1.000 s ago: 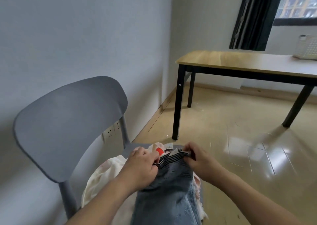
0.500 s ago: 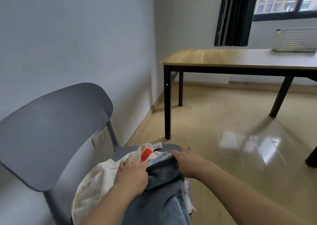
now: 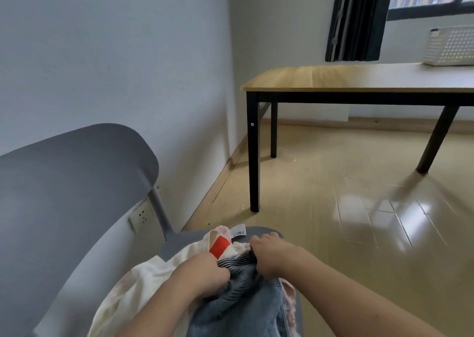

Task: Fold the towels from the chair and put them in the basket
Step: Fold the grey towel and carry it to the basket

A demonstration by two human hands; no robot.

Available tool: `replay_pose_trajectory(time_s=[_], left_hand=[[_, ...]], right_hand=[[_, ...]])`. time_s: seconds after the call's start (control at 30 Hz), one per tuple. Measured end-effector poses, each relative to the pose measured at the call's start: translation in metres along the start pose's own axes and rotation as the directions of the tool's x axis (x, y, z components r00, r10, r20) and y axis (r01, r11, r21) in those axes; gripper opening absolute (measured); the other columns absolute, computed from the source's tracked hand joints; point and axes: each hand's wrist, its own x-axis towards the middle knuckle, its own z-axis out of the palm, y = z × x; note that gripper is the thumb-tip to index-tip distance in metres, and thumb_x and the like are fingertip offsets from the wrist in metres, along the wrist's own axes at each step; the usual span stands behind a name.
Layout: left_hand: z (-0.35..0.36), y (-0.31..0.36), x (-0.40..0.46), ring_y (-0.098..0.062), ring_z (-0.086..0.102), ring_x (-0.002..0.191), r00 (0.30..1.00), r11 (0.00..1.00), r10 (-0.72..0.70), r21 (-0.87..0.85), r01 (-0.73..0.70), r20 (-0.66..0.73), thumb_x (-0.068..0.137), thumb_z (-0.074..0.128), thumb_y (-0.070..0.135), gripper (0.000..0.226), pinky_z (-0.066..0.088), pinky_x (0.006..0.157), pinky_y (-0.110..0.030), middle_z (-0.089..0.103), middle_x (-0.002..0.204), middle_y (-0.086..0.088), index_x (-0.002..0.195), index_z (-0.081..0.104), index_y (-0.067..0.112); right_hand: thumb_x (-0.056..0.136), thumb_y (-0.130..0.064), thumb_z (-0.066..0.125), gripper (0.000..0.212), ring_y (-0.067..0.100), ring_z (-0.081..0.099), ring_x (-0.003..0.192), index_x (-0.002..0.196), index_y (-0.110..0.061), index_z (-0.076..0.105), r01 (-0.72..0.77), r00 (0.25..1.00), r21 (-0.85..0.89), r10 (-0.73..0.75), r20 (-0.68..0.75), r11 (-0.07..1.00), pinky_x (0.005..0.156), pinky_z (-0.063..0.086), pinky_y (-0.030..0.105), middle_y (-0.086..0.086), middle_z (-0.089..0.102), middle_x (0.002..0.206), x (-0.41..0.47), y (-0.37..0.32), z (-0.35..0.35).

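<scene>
A grey chair [image 3: 71, 182] stands at the lower left with a pile of towels on its seat. On top lies a blue-grey towel [image 3: 241, 303] with a dark striped edge. Beneath it is a cream towel [image 3: 143, 282] with a red patch and a barcode label. My left hand [image 3: 202, 272] grips the blue-grey towel's striped edge on the left. My right hand [image 3: 272, 253] grips the same edge on the right. A white perforated basket [image 3: 451, 46] sits on the wooden table [image 3: 333, 77] at the far right.
The table has black legs and stands against the far wall under a window with a dark curtain [image 3: 356, 18]. Glossy wooden floor [image 3: 359, 221] lies between the chair and the table. A wall socket [image 3: 141, 214] sits behind the chair.
Both hands have drawn closer together on the striped edge and bunched the blue-grey towel. The view has shifted, so the table and basket appear further to the right.
</scene>
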Motion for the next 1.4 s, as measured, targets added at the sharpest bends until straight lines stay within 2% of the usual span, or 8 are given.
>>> replay_pose_trajectory(time_s=[0.3, 0.43, 0.53, 0.7, 0.87, 1.1, 1.2, 1.4], left_hand=[[-0.025, 0.014, -0.052, -0.014, 0.049, 0.08, 0.934, 0.974, 0.227, 0.056, -0.221, -0.276, 0.088, 0.047, 0.026, 0.021, 0.04, 0.068, -0.022, 0.045, 0.093, 0.001, 0.107, 0.051, 0.018], [-0.048, 0.022, -0.097, -0.016, 0.046, 0.073, 0.872, 0.949, 0.315, 0.097, -0.301, -0.375, 0.089, 0.05, 0.021, 0.013, 0.036, 0.061, -0.025, 0.053, 0.086, -0.002, 0.083, 0.039, 0.022], [-0.061, 0.021, -0.134, -0.024, 0.048, 0.076, 0.816, 0.923, 0.384, 0.153, -0.354, -0.431, 0.084, 0.051, 0.017, 0.011, 0.033, 0.061, -0.03, 0.056, 0.086, -0.007, 0.08, 0.041, 0.014], [-0.086, 0.023, -0.188, -0.012, 0.037, 0.06, 0.58, 0.759, 0.623, 0.227, -0.61, -0.525, 0.076, 0.05, 0.003, 0.032, 0.023, 0.052, -0.02, 0.037, 0.065, 0.009, 0.063, 0.029, 0.024], [-0.115, 0.035, -0.225, -0.015, 0.044, 0.074, 0.382, 0.669, 0.696, 0.357, -0.652, -0.608, 0.075, 0.05, 0.002, 0.019, 0.04, 0.065, -0.027, 0.045, 0.077, 0.006, 0.069, 0.049, 0.02], [-0.144, 0.044, -0.259, -0.012, 0.043, 0.085, 0.407, 0.724, 0.634, 0.317, -0.613, -0.658, 0.078, 0.039, 0.015, 0.024, 0.038, 0.076, -0.027, 0.049, 0.087, 0.005, 0.08, 0.063, 0.012], [-0.156, 0.042, -0.268, -0.013, 0.041, 0.088, 0.448, 0.767, 0.594, 0.304, -0.564, -0.668, 0.08, 0.036, 0.02, 0.027, 0.032, 0.077, -0.024, 0.049, 0.088, 0.004, 0.082, 0.061, 0.011], [-0.172, 0.035, -0.277, -0.015, 0.042, 0.086, 0.416, 0.836, 0.513, 0.326, -0.442, -0.751, 0.081, 0.032, 0.026, 0.036, 0.025, 0.077, -0.024, 0.052, 0.087, 0.004, 0.084, 0.065, 0.012]], right_hand=[[0.088, -0.016, 0.049, 0.042, 0.029, 0.038, 0.123, 0.13, -0.008, 0.042, 0.013, 0.997, 0.088, -0.006, -0.08, 0.996, 0.103, 0.035, 0.038, 0.013, 0.043, 0.131, -0.057, 0.004, -0.041], [0.078, -0.022, 0.061, 0.015, 0.021, 0.047, 0.095, 0.081, -0.03, 0.049, 0.118, 0.983, 0.165, -0.092, -0.159, 0.979, 0.079, 0.042, 0.031, 0.0, 0.045, 0.099, -0.111, 0.004, -0.072], [0.077, -0.016, 0.06, 0.011, 0.024, 0.055, 0.086, 0.082, -0.02, 0.05, 0.19, 0.969, 0.262, -0.139, -0.202, 0.946, 0.067, 0.045, 0.033, 0.003, 0.056, 0.091, -0.164, -0.003, -0.093], [0.082, -0.01, 0.058, 0.036, 0.015, 0.055, 0.084, 0.108, -0.029, 0.042, 0.305, 0.932, 0.384, -0.19, -0.307, 0.871, 0.066, 0.044, 0.021, -0.001, 0.057, 0.096, -0.227, -0.01, -0.123], [0.078, -0.006, 0.058, 0.026, 0.012, 0.052, 0.077, 0.081, -0.03, 0.052, 0.376, 0.895, 0.322, -0.25, -0.37, 0.869, 0.061, 0.039, 0.024, -0.005, 0.055, 0.085, -0.264, -0.024, -0.164], [0.08, -0.013, 0.064, 0.014, 0.02, 0.055, 0.076, 0.092, -0.014, 0.058, 0.298, 0.953, 0.378, -0.254, -0.163, 0.876, 0.062, 0.047, 0.029, 0.01, 0.061, 0.089, -0.286, -0.031, -0.198], [0.081, -0.022, 0.065, 0.023, 0.022, 0.062, 0.089, 0.102, -0.014, 0.062, 0.35, 0.923, 0.315, -0.268, -0.275, 0.882, 0.076, 0.055, 0.033, 0.007, 0.065, 0.098, -0.292, -0.032, -0.205], [0.087, -0.034, 0.064, 0.02, 0.007, 0.053, 0.069, 0.086, -0.013, 0.065, 0.454, 0.745, 0.132, -0.295, -0.598, 0.881, 0.059, 0.041, 0.019, -0.004, 0.059, 0.081, -0.307, -0.045, -0.212]])
